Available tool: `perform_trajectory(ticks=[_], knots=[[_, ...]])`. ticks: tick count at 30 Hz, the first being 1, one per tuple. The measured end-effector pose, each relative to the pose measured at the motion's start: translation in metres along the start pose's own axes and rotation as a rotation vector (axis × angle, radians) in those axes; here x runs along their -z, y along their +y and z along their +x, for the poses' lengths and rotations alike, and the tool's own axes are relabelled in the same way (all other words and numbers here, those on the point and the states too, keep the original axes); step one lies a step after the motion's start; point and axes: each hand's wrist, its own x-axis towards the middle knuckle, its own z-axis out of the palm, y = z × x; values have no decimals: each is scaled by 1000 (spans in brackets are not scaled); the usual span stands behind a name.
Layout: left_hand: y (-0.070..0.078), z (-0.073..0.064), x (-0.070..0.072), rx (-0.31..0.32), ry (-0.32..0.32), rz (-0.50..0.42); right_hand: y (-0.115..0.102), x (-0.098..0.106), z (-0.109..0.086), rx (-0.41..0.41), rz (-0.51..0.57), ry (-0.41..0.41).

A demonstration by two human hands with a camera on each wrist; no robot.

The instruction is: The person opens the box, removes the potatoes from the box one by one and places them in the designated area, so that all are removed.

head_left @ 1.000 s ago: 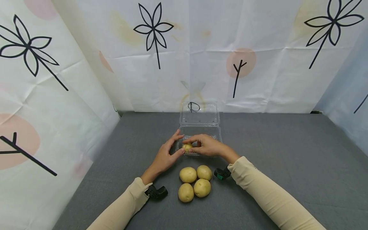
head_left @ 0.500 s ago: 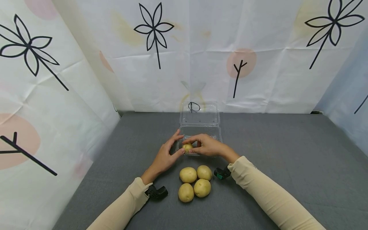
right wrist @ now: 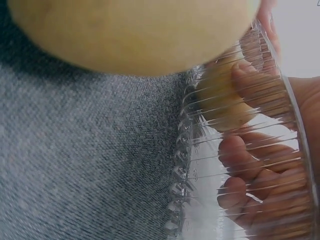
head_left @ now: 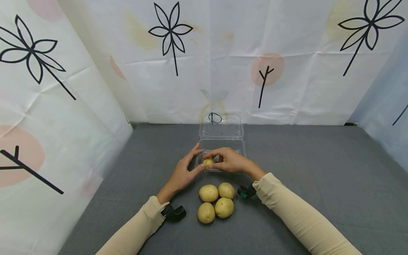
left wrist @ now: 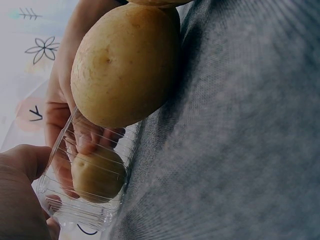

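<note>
A potato (head_left: 208, 163) sits low in the base of a clear plastic clamshell container (head_left: 234, 146), near its front left corner. My right hand (head_left: 231, 161) reaches in over the front rim and grips this potato between thumb and fingers. Through the ribbed wall in the right wrist view, the thumb lies on the potato (right wrist: 222, 97) and the other fingers are curled. My left hand (head_left: 183, 173) holds the container's front left corner, its thumb at the front rim and its fingers along the left side.
Several potatoes (head_left: 224, 208) stand clustered on the grey cloth-covered table (head_left: 306, 170), in front of the container and between the forearms. The container's lid (head_left: 221, 126) stands raised at the back, near a patterned white curtain (head_left: 223, 71).
The potato in the container has shifted very slightly to the right under my right hand. Both hands and the loose potatoes otherwise keep their places.
</note>
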Motion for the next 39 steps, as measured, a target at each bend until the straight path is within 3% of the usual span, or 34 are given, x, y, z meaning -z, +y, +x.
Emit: perform_trajectory(ticks=[15, 27, 39], knots=[[1, -1, 0, 19, 1, -6, -2, 0, -3, 12, -34, 71], [0, -1, 0, -1, 6, -35, -10, 6, -8, 28, 12, 159], [2, 0, 0, 3, 1, -1, -15, 12, -23, 70, 49, 201]])
